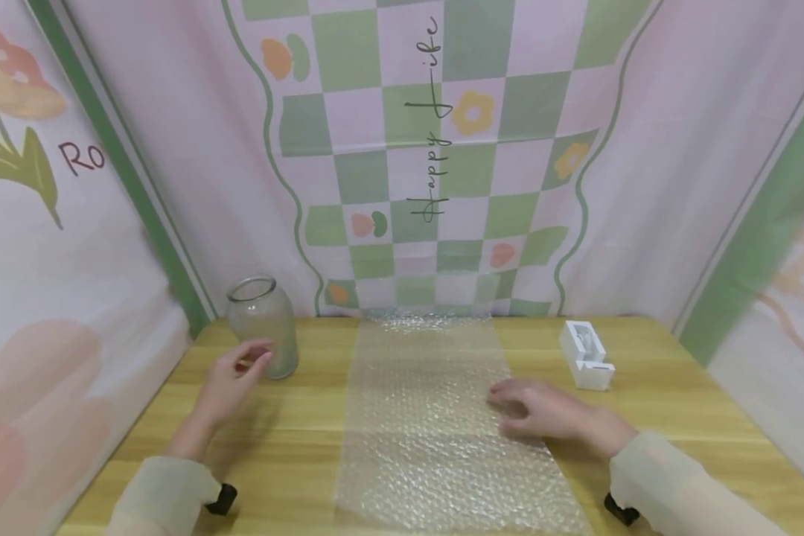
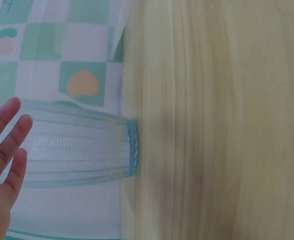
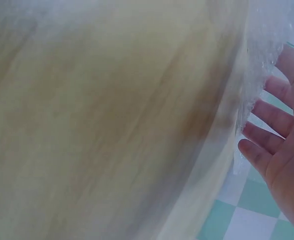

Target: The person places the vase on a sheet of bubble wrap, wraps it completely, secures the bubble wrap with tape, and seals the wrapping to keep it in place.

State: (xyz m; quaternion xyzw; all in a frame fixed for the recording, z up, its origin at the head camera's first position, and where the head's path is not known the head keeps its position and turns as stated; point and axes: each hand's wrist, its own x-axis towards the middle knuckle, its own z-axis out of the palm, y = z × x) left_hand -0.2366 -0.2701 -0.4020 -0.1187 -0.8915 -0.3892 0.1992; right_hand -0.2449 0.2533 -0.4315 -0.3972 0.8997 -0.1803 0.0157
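Observation:
A clear glass jar [image 1: 263,316] without a lid stands upright at the back left of the table. My left hand [image 1: 231,380] is in front of it, fingers loosely bent and holding nothing. In the left wrist view the fingers of this hand [image 2: 6,155] are spread, with the jar [image 2: 82,145] beyond them. A long sheet of bubble wrap [image 1: 422,417] lies flat down the middle. Over its right edge is my right hand [image 1: 543,409], its fingers relaxed. The right wrist view has this hand [image 3: 281,130] beside the wrap's edge [image 3: 259,55]; contact is unclear.
A white tape dispenser [image 1: 586,357] with a roll inside stands at the back right of the wooden table [image 1: 295,447]. Behind the table hangs a checked, flowered curtain [image 1: 415,149], and printed cloth also covers both sides.

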